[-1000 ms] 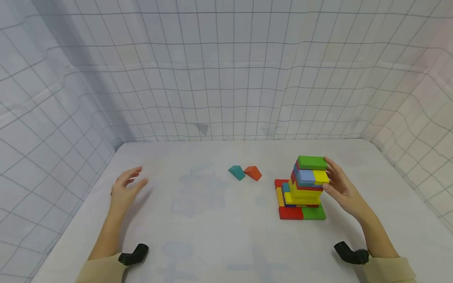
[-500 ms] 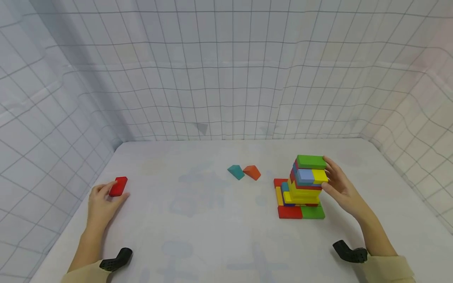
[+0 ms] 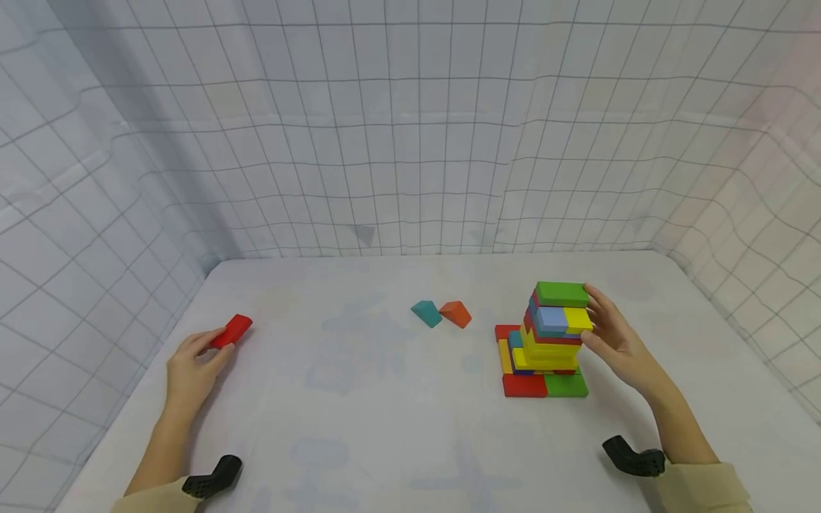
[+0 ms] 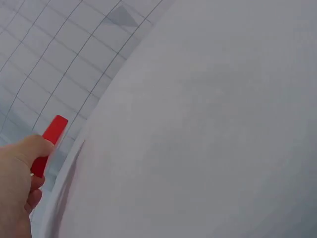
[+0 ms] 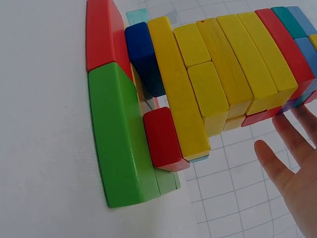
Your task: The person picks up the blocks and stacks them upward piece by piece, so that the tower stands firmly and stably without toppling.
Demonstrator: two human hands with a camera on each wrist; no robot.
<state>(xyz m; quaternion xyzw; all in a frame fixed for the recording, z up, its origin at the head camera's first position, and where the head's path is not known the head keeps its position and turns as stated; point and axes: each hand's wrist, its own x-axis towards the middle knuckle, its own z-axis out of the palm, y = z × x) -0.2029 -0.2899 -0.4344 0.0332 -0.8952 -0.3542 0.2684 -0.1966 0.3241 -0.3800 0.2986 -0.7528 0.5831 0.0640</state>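
My left hand [image 3: 192,370] pinches a red block [image 3: 234,330] between thumb and fingers at the table's left side. In the left wrist view the red block [image 4: 54,130] sticks out past the thumb. A tower of coloured blocks [image 3: 553,349] stands on the right, with a green block [image 3: 561,293] lying on top. My right hand [image 3: 618,349] is at the tower's right side, its fingers spread and fingertips right at the upper layers. In the right wrist view, yellow blocks [image 5: 203,74] form the middle layers, above a base with a green block [image 5: 116,134] and a red block [image 5: 101,34].
A teal pointed piece [image 3: 426,313] and an orange pointed piece [image 3: 456,313] lie side by side near the middle of the white table [image 3: 398,427]. White cloth with a grid pattern [image 3: 410,142] hangs behind the table and along both sides.
My left hand has moved left and down, and the red block now shows in its fingers; in the last half second the block has turned and shifted right. The right hand stays by the tower.
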